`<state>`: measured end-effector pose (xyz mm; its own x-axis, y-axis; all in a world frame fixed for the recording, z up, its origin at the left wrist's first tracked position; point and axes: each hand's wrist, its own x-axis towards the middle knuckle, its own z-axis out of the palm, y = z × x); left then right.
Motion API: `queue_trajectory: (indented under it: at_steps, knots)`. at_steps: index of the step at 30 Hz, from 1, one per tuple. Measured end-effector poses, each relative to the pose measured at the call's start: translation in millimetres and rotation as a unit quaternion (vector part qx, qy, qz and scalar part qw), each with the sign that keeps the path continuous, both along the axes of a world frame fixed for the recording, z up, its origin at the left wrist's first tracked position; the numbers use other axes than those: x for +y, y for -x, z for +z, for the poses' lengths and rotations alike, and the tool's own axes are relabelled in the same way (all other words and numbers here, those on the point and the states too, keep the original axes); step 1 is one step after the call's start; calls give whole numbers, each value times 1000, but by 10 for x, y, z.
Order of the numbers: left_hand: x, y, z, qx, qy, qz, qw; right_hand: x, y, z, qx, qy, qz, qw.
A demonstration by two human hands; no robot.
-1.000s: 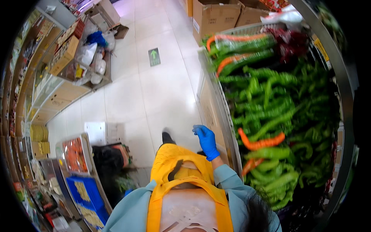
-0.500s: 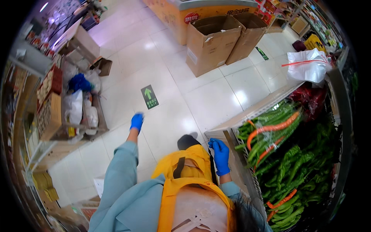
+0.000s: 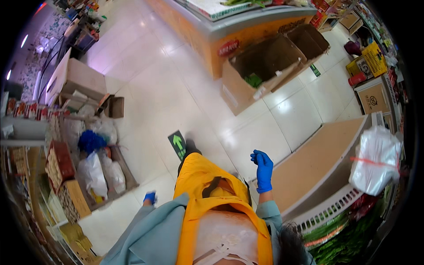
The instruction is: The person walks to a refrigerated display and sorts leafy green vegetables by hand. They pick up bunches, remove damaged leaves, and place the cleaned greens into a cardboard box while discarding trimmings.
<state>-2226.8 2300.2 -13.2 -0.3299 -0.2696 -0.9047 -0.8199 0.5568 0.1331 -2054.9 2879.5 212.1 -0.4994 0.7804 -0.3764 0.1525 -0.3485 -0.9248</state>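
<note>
My right hand [image 3: 264, 171], in a blue glove, is held out in front of my right side above the floor. Its fingers are curled together, and nothing shows in them. Close to it on the right is the tan side panel of a produce stand [image 3: 317, 159]. Low at my left side hangs my left hand [image 3: 150, 197], gloved in blue too; it is small and foreshortened, so its fingers cannot be made out. I wear a yellow apron [image 3: 207, 176] over grey-blue sleeves. One dark shoe [image 3: 191, 147] shows beside a green arrow floor sign [image 3: 177, 144].
Ahead stand open cardboard boxes [image 3: 240, 95] against an orange display counter [image 3: 247, 42]. A shelf with bagged goods [image 3: 99, 176] lines the left. Clear plastic bags [image 3: 375, 161] lie on the stand's corner, green peppers [image 3: 349, 243] behind. A yellow crate [image 3: 374, 59] is far right.
I have moved forward: boxes and counter are nearer, and the peppers have slid to the lower right. My left hand has swung back toward my side; my right hand has risen slightly.
</note>
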Motion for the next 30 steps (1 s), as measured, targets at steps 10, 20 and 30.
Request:
queue_trajectory:
  at_steps: [10, 20, 30]
  knots:
    - [2134, 4353, 336, 235, -215, -10, 948, 459, 2347, -237, -111, 0, -143, 984]
    - [2910, 5557, 378, 233, -200, -141, 941, 534, 3967, -233, -87, -36, -139, 986]
    - [3202, 6297, 272, 113, -119, -143, 976, 425, 4001, -270, -144, -24, -219, 965]
